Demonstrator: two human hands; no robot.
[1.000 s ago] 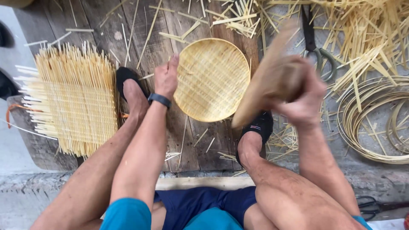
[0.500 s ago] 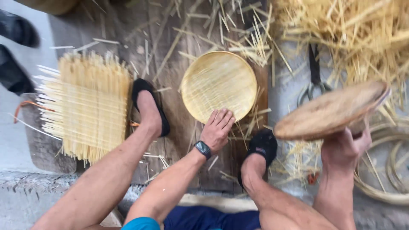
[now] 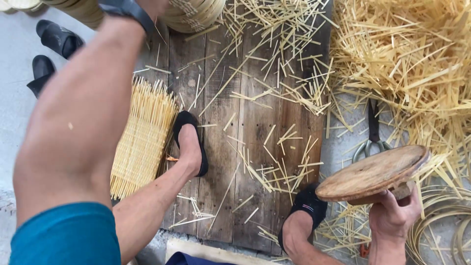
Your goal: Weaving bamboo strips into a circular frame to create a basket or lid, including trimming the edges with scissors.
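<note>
My right hand (image 3: 393,219) grips a round wooden disc (image 3: 373,172) from below, holding it tilted at the lower right, above bamboo scraps. My left arm reaches up across the left of the view. Only the wrist, with a dark watch (image 3: 125,10), and a sliver of my left hand (image 3: 151,5) show at the top edge. That hand is against a stack of round woven bamboo trays (image 3: 194,14). Its fingers are cut off by the frame. My feet in black slippers (image 3: 190,142) (image 3: 305,206) rest on a wooden board (image 3: 245,147).
A flat woven mat with loose strip ends (image 3: 144,137) lies left of the board. Metal shears (image 3: 373,135) lie right of it beside a big pile of bamboo strips (image 3: 407,64). Bamboo hoops (image 3: 441,225) sit at the lower right. Black sandals (image 3: 51,41) lie at the upper left.
The round woven tray is gone from the board. My left arm has swung up to the stack at the top. My right hand has lowered the wooden disc slightly.
</note>
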